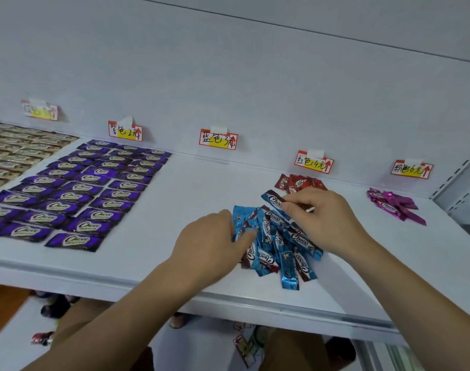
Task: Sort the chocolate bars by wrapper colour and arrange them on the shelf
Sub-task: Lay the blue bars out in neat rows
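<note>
Head view shows us the blue chocolate bars (278,245) heaped in a loose, criss-crossed pile just right of centre on the white shelf (191,188), toward five o'clock from the blue price label (218,139) on the back wall. We judge the pile sits there because that stretch under the label is meant for blue, and it is not yet laid out in rows.

Our right hand (322,218) reaches in from four o'clock and pinches one blue bar (272,200) between thumb and fingertips at the pile's twelve o'clock edge, its far end raised off the heap. Our left hand (212,242) comes from seven o'clock and rests on the pile's nine o'clock side, fingers fairly straight and pressing on the wrappers, likely to steady them while one is drawn free.

Outward at nine to ten o'clock, purple bars (75,194) already lie flat in tidy rows, with gold bars (11,156) beyond them at the far left. At one o'clock, a small red bunch (299,182) lies behind the right hand under its own label; at three o'clock, magenta bars (394,206) lie in a loose cluster. We judge blue to be the sorting in hand, red and magenta waiting.
</note>
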`<action>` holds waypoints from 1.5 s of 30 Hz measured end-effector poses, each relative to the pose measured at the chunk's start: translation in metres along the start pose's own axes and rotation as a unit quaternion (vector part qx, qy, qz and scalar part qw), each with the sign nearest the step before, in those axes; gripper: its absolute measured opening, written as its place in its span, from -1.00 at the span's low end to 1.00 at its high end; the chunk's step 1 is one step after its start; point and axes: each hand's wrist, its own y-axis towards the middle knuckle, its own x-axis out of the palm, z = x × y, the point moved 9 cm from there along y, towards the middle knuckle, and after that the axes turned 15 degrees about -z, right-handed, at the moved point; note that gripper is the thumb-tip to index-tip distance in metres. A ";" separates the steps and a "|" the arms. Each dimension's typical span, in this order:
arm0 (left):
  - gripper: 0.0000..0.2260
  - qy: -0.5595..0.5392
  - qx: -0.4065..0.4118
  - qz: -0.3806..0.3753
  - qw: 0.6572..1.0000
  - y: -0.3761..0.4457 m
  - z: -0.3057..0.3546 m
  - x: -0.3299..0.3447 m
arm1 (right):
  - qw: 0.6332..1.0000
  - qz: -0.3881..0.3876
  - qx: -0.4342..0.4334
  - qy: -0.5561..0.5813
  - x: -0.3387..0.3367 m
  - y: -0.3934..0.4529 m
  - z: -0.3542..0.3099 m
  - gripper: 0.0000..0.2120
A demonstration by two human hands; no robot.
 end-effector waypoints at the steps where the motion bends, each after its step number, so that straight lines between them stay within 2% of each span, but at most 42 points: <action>1: -0.60 0.027 -0.006 -0.015 1.000 0.000 0.002 0.003 | 1.000 -0.002 0.002 0.017 0.001 0.001 -0.001 -0.84; 4: -0.62 0.038 -0.008 -0.049 0.998 0.006 0.005 0.007 | 0.999 -0.018 0.007 0.047 0.007 0.005 -0.006 -0.85; 7: -0.69 -0.042 -0.004 -0.069 0.997 0.016 -0.010 0.001 | 0.997 -0.029 0.015 0.077 0.010 0.013 -0.006 -0.77; 12: -0.75 -0.216 -0.003 -0.072 0.974 0.030 -0.040 -0.016 | 0.986 -0.064 0.001 0.154 0.027 0.034 -0.007 -0.35; 14: -0.79 -0.151 -0.012 -0.074 0.986 0.045 -0.046 -0.029 | 0.983 -0.067 0.001 0.173 0.031 0.041 -0.010 -0.39; 17: -0.77 0.020 -0.014 -0.063 0.998 0.077 -0.049 -0.047 | 0.988 -0.037 0.004 0.153 0.028 0.058 -0.011 -0.66; 19: -0.75 0.061 -0.001 -0.062 0.996 0.095 -0.052 -0.052 | 0.992 -0.035 0.003 0.118 0.030 0.073 -0.008 -0.73; 22: -0.76 0.060 0.014 -0.040 0.997 0.111 -0.057 -0.056 | 0.996 -0.064 0.001 0.055 0.038 0.098 -0.004 -0.69; 26: -0.76 0.035 0.005 0.025 0.999 0.115 -0.070 -0.062 | 0.992 -0.113 -0.033 -0.042 0.051 0.130 -0.016 -0.58; 29: -0.76 0.076 0.002 0.094 0.993 0.098 -0.075 -0.065 | 0.983 -0.140 -0.045 -0.109 0.065 0.143 -0.021 -0.56; 31: -0.77 0.102 0.028 0.110 0.988 0.082 -0.070 -0.059 | 0.978 -0.135 -0.043 -0.151 0.064 0.144 -0.018 -0.60; 34: -0.73 0.164 0.069 0.088 0.980 0.070 -0.056 -0.039 | 0.962 -0.169 -0.040 -0.213 0.067 0.137 -0.015 -0.69; 36: -0.71 0.221 0.061 0.079 0.970 0.074 -0.053 -0.032 | 0.947 -0.189 -0.046 -0.257 0.075 0.134 -0.016 -0.76; 40: -0.69 0.272 0.000 0.061 0.960 0.101 -0.060 -0.034 | 0.923 -0.167 -0.062 -0.342 0.085 0.147 -0.022 -0.68; 45: -0.63 0.243 -0.017 0.045 0.969 0.126 -0.070 -0.040 | 0.929 -0.150 -0.063 -0.331 0.089 0.154 -0.022 -0.62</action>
